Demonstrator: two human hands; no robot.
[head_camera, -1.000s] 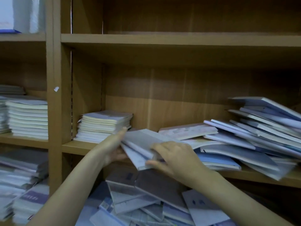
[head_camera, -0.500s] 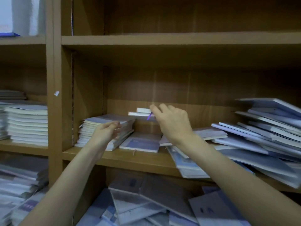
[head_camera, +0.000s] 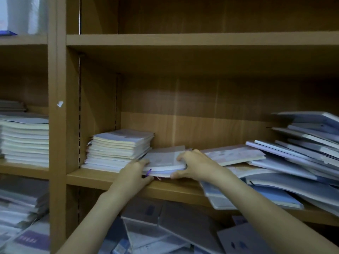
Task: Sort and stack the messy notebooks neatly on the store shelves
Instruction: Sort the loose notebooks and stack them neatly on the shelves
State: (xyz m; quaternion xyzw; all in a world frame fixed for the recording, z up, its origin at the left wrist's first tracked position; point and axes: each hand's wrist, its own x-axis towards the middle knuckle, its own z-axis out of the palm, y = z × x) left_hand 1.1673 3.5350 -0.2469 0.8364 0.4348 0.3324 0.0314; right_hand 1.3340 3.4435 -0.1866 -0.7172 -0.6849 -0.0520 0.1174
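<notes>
A small pile of grey-covered notebooks [head_camera: 163, 160] lies on the middle wooden shelf [head_camera: 102, 177], right beside a neat stack of notebooks [head_camera: 119, 147] at the shelf's left end. My left hand [head_camera: 134, 176] presses against the small pile's left front corner, by a purple ribbon. My right hand [head_camera: 197, 165] grips the pile's right edge, thumb under and fingers on top. A messy heap of slanting notebooks [head_camera: 293, 162] fills the shelf's right half, some hanging over the front edge.
A tall neat stack of notebooks [head_camera: 25, 140] sits in the left bay beyond the upright post [head_camera: 57, 125]. More loose notebooks [head_camera: 165, 230] lie jumbled on the shelf below. The shelf above [head_camera: 183, 40] shows nothing on it.
Both hands came down from the back of the shelf and the left stack onto a small pile beside that stack. The right hand, which reached toward a raised notebook, now grips the pile.
</notes>
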